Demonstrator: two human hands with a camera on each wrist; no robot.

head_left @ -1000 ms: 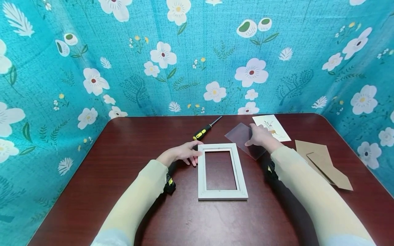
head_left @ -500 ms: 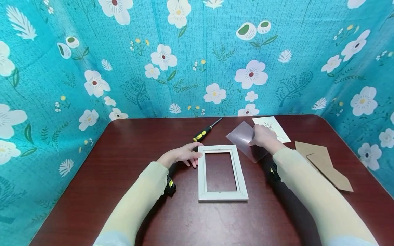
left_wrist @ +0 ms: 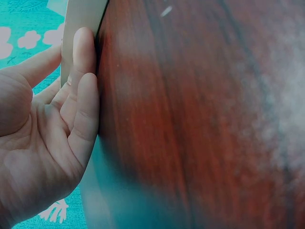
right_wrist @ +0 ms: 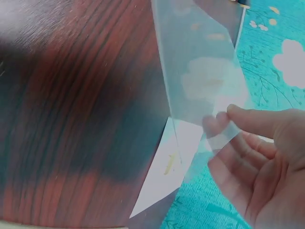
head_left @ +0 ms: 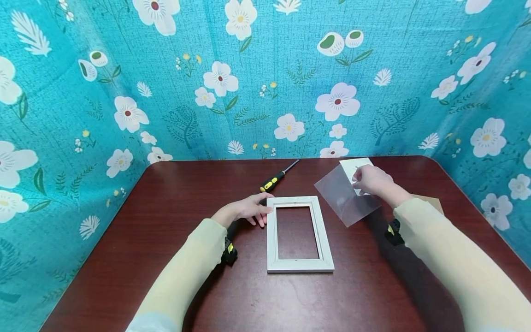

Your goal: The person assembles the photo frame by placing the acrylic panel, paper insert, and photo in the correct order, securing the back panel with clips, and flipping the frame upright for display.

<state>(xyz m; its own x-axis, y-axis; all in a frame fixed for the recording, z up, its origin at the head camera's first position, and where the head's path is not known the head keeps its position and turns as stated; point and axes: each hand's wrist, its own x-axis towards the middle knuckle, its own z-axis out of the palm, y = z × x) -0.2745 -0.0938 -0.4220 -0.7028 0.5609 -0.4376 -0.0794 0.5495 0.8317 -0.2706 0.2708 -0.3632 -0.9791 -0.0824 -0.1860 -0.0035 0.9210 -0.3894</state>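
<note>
A white picture frame (head_left: 298, 266) lies flat on the dark wooden table. My left hand (head_left: 249, 208) holds its upper left side, thumb over the face and fingers along the outer edge; the left wrist view shows the fingertips (left_wrist: 86, 88) against the frame's side (left_wrist: 86, 16). My right hand (head_left: 373, 180) pinches a corner of a clear plastic sheet (head_left: 342, 198) between thumb and fingers. The sheet is tilted up and overlaps a white card (head_left: 352, 165) with a printed plant, part of which the hand hides. In the right wrist view the card (right_wrist: 164, 167) shows behind the sheet (right_wrist: 200, 71).
Beyond the frame lies a black and yellow screwdriver (head_left: 271, 181), shaft pointing to the back right. A brown board (head_left: 433, 203) sits at the right, mostly covered by my right sleeve. A blue flowered cloth (head_left: 257, 92) hangs behind the table (head_left: 186, 193).
My right hand has lifted the clear plastic sheet by its corner and moved right with it, over the card. The left hand and the picture frame have stayed in place.
</note>
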